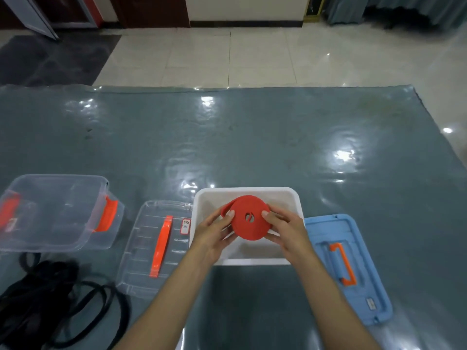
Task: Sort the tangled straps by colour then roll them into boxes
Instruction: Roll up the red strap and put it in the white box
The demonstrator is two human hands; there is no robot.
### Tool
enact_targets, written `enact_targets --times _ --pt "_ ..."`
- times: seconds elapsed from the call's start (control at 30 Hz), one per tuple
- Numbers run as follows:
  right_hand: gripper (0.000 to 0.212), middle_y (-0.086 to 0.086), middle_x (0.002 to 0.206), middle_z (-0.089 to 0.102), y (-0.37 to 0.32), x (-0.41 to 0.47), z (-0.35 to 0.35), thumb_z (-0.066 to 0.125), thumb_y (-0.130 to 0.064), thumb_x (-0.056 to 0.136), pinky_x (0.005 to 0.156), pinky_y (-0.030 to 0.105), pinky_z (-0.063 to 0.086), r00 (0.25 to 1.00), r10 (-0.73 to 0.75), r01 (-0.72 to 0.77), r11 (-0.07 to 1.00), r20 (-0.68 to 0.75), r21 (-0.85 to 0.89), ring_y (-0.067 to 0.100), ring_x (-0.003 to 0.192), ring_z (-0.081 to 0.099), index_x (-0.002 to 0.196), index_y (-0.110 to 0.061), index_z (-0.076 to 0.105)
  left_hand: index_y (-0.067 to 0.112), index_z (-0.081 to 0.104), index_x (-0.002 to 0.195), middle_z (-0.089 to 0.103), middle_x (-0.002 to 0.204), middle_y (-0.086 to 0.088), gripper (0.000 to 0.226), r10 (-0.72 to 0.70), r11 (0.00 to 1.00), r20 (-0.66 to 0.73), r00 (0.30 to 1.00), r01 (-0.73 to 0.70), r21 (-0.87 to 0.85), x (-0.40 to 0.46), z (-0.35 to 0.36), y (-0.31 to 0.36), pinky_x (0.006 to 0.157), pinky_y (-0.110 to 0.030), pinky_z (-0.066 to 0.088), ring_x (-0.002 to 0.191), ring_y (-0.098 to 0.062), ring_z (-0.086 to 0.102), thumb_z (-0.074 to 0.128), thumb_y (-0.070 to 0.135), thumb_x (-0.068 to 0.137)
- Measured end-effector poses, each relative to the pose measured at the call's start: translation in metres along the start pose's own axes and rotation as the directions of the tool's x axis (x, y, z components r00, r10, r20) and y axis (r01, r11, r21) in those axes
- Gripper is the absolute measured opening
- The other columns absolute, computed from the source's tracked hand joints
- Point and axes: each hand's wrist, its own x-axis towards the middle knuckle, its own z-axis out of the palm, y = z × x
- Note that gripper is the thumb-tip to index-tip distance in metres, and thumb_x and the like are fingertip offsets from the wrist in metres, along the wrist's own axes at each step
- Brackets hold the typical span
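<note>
Head view: looking down on a grey-blue mat [252, 137] under clear film, listed from 9 o'clock round to 3 o'clock.
Clear box [56, 213]: at 9 o'clock, open on top, with 2 orange latches, 1 on each short side; dark shapes show through its walls, too blurred to name.
Black straps [50, 306]: at 8 o'clock, a loose tangled heap on the mat, just in front of the clear box.
Clear lid [154, 246]: between the clear box and the white box, lying flat, with 1 orange handle along its middle and a small red-edged label near its far right corner.
Left hand [214, 236]: at 6 o'clock, fingers and thumb curled round the left edge of the red roll, grasping it.
Red strap [249, 218]: wound into 1 flat disc-shaped roll with a small hole at its centre, held tilted toward the camera between both hands, above the inside of the white box; a short tail loops off its upper left.
White box [246, 258]: at centre, open, directly under the roll.
Right hand [283, 231]: thumb on the roll's face, fingers curled behind its right edge, grasping it.
Blue lid [353, 269]: at 4 o'clock, flat on the mat just right of the white box, with 1 orange handle.
</note>
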Motion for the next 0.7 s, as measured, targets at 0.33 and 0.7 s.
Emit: enact_targets --times 0.33,0.7 --pt "0.016 -0.002 0.09 0.072 0.019 0.036 0.003 0.064 -0.021 0.096 0.077 0.033 0.055 0.989 0.125 -0.034 0.717 0.081 -0.696 0.016 0.082 0.067 0.108 -0.024 0.073 0.004 0.074 0.114 0.075 0.11 -0.023 0.027 0.043 0.991 -0.293 0.955 -0.003 0.136 0.068 0.008 -0.029 0.08 -0.041 0.062 0.097 -0.035 0.072 0.076 -0.004 0.089" --pt "0.02 -0.002 0.082 0.068 0.027 0.058 -0.002 0.062 -0.029 0.098 0.064 0.027 0.046 0.973 0.2 -0.023 0.584 0.116 -0.812 0.012 0.071 0.06 0.102 -0.015 0.075 0.024 0.075 0.081 0.075 0.084 0.001 0.024 0.203 0.912 -0.332 0.921 -0.054 0.408 0.096 0.004 -0.036 0.091 -0.051 0.061 0.088 -0.024 0.072 0.083 0.002 0.083"
